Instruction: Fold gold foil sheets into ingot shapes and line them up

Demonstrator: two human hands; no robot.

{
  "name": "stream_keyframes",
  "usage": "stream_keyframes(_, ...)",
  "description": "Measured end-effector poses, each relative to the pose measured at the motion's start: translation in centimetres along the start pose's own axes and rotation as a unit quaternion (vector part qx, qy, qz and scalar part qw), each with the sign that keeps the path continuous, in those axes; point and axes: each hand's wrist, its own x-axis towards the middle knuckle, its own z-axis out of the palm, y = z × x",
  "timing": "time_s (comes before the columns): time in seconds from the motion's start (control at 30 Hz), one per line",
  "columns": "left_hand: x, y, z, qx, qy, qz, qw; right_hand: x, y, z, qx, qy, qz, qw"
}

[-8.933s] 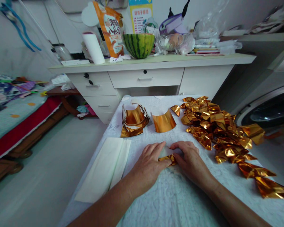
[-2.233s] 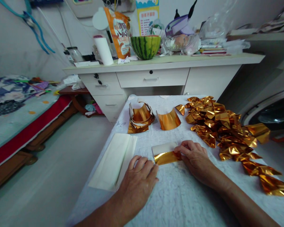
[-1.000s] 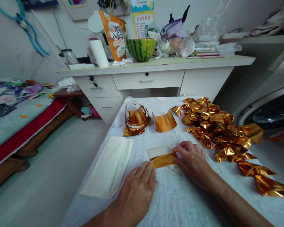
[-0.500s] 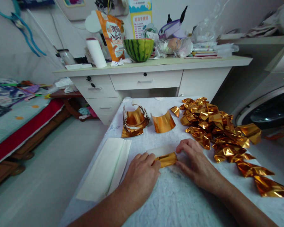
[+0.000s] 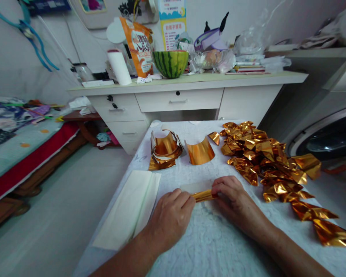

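Observation:
A narrow rolled strip of gold foil paper point(image 5: 203, 196) lies low over the table between my hands. My left hand point(image 5: 173, 215) is closed on its left end, fingers bent over it. On the right end, my right hand point(image 5: 230, 194) pinches the foil between thumb and fingers. Just behind the roll lies a pale, whitish sheet point(image 5: 194, 187), partly covered. Left of my left hand is a stack of cream paper sheets point(image 5: 127, 209). Farther back stand a curved gold foil sheet point(image 5: 200, 151) and a nested bundle of curled gold sheets point(image 5: 165, 148).
Many folded gold foil pieces point(image 5: 256, 154) are heaped along the table's right side. A white desk point(image 5: 178, 84) stands behind, bearing a watermelon half point(image 5: 171, 63) and an orange snack bag point(image 5: 138, 48). At left is a bed point(image 5: 31, 154); at right, a washing machine point(image 5: 334, 115).
The foil between my hands has become narrower, rolled up tighter. My right hand has moved left and closed onto its right end. The view has shifted slightly.

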Motion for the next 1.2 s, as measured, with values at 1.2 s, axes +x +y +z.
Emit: stream_keyframes(1.2,1.0,-0.7,0.4,-0.014,0.107,-0.047,0.993,-0.3,-2.3,1.2,-0.058,0.044,-0.150,0.986)
